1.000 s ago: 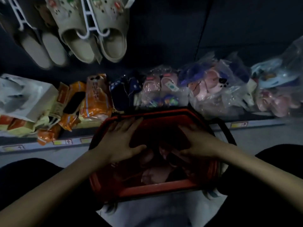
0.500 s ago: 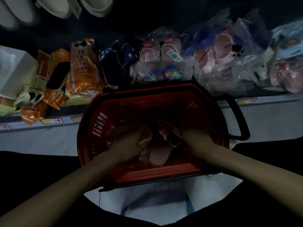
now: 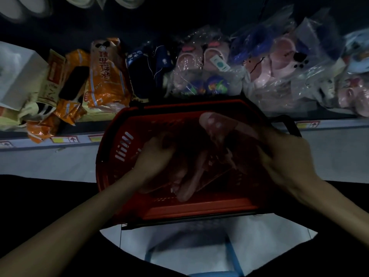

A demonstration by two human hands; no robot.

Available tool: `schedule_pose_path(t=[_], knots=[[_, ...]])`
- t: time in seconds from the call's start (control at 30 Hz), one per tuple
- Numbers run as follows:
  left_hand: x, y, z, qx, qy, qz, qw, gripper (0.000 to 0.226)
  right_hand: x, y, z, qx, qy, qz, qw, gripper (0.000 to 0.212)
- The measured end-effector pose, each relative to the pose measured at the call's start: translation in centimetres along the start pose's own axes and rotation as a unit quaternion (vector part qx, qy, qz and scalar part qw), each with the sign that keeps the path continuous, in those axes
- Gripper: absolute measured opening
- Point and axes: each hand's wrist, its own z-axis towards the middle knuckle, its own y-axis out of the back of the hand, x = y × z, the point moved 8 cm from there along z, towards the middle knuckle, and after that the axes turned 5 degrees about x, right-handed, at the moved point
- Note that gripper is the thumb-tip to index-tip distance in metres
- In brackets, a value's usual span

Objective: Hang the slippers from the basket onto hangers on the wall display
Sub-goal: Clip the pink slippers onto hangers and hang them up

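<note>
A red plastic basket [image 3: 123, 148] stands on the pale floor in front of me, with pink slippers inside. My right hand [image 3: 283, 156] grips one pink slipper [image 3: 213, 124] and holds it up near the basket's far rim. My left hand [image 3: 153, 156] is down inside the basket, fingers curled round another pink slipper [image 3: 185, 184] that lies on the bottom. The scene is dim and the slippers are blurred. Cream slippers on the wall display [image 3: 127, 0] show only at the top edge.
A low shelf behind the basket holds orange packets [image 3: 105, 76], a white box [image 3: 20, 76], dark blue slippers [image 3: 145, 70] and several bagged pink and blue slippers [image 3: 279, 60]. The basket's black handle [image 3: 291, 126] sticks out to the right. My dark-clothed knees flank the basket.
My right hand has risen toward the basket's far rim with a pink slipper in it. My left hand has closed on a slipper at the bottom. The view tilted down, away from the wall display.
</note>
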Motion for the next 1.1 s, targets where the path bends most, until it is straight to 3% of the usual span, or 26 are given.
schedule_pose_path(t=[0.13,0.23,0.3,0.37,0.43,0.53,0.6,0.73,0.83,0.9,1.0,1.1], knots=[[-0.6,-0.6,-0.2,0.009,-0.020,-0.050,0.999,0.015,-2.2,3.0,-1.0,-0.072,-0.030,0.136,0.988,0.037],[-1.3,-0.9,-0.2,0.002,-0.031,-0.123,0.992,0.021,-2.4,4.2,-1.1,-0.097,-0.051,0.336,0.935,0.027],[-1.2,-1.6,-0.1,0.029,-0.002,-0.221,0.975,0.025,-1.3,5.1,-1.1,-0.107,-0.032,0.399,0.910,0.028],[-1.3,-2.1,-0.3,0.058,0.054,-0.337,0.938,0.040,-0.5,5.9,-1.0,-0.118,-0.010,0.437,0.891,0.031],[-1.8,-2.8,-0.6,0.093,0.105,-0.467,0.873,0.054,-0.1,6.2,-0.7,-0.118,-0.003,0.480,0.869,0.031],[-4.7,-2.9,-1.0,0.172,0.076,-0.612,0.768,0.064,-0.1,5.4,-0.3,-0.095,-0.026,0.549,0.830,0.032],[-6.0,-2.5,-1.0,0.178,0.056,-0.639,0.746,0.058,-0.3,4.6,-0.2,-0.074,-0.054,0.586,0.805,0.033],[-6.7,-2.3,-1.0,0.157,0.054,-0.623,0.764,0.047,-0.7,3.3,-0.7,-0.041,-0.080,0.623,0.777,0.033],[-6.4,-1.6,-0.9,0.114,0.031,-0.570,0.813,0.048,-1.4,2.2,-1.3,-0.034,-0.105,0.626,0.772,0.032],[-5.9,0.0,-0.4,0.039,-0.017,-0.535,0.844,0.054,-2.4,1.0,-1.7,-0.038,-0.137,0.617,0.774,0.031],[-5.5,3.9,-1.2,-0.138,-0.054,-0.440,0.886,0.084,-3.1,-1.2,-1.9,-0.025,-0.182,0.614,0.767,0.034],[-6.8,7.0,-2.8,-0.242,-0.107,-0.378,0.887,0.082,-3.0,-3.7,-1.9,0.028,-0.233,0.547,0.804,0.029]])
